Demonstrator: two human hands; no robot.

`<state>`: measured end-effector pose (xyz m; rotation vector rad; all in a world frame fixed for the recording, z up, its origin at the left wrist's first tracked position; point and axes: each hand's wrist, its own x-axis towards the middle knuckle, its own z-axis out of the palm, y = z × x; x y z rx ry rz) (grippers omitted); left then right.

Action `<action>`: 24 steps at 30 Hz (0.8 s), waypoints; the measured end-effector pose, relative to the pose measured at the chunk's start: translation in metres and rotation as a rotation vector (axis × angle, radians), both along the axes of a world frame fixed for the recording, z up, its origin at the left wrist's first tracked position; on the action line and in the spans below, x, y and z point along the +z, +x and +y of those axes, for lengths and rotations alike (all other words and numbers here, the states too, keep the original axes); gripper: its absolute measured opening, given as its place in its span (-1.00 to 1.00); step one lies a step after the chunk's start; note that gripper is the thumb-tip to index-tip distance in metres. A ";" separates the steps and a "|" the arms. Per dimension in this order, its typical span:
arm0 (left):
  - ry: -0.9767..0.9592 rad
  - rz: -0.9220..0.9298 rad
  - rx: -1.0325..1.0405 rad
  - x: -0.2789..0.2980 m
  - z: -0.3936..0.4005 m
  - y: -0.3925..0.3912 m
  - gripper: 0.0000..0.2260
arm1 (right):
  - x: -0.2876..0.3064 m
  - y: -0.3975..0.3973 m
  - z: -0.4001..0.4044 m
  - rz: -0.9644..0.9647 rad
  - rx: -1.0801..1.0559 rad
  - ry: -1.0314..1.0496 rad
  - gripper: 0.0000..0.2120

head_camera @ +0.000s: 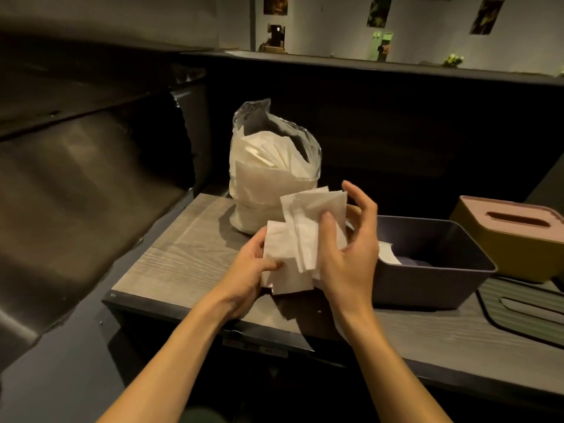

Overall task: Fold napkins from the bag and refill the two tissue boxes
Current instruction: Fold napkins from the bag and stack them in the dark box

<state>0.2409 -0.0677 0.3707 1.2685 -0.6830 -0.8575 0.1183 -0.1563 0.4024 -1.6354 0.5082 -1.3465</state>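
A clear plastic bag [268, 166] full of white napkins stands open at the back of the wooden table [183, 254]. In front of it both hands hold a loose bunch of white napkins [300, 239] above the table. My left hand [247, 270] grips the bunch's lower left edge. My right hand [348, 245] holds its right side, thumb on the front, fingers spread behind. To the right stands an open dark grey tissue box [433, 285] with a few napkins lying inside. Further right sits a yellow tissue box with a pink slotted lid [512, 236].
A dark ribbed lid [531, 312] with a slot lies flat at the right edge, in front of the yellow box. A dark padded bench [76, 193] runs along the left. A dark partition wall [396, 123] rises behind the table.
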 end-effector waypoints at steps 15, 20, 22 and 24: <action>-0.138 0.074 0.148 -0.004 -0.003 0.006 -0.72 | -0.036 0.009 0.005 0.584 0.085 0.144 -0.79; -0.131 0.226 0.046 0.006 0.007 0.007 -0.67 | -0.033 0.006 -0.001 0.406 0.229 0.318 -0.90; -0.098 0.317 0.022 0.010 0.011 0.009 -0.68 | -0.028 0.003 -0.004 0.410 0.304 0.311 -0.89; -0.071 0.427 0.003 0.014 0.013 0.011 -0.68 | -0.024 0.003 -0.008 0.455 0.339 0.272 -0.88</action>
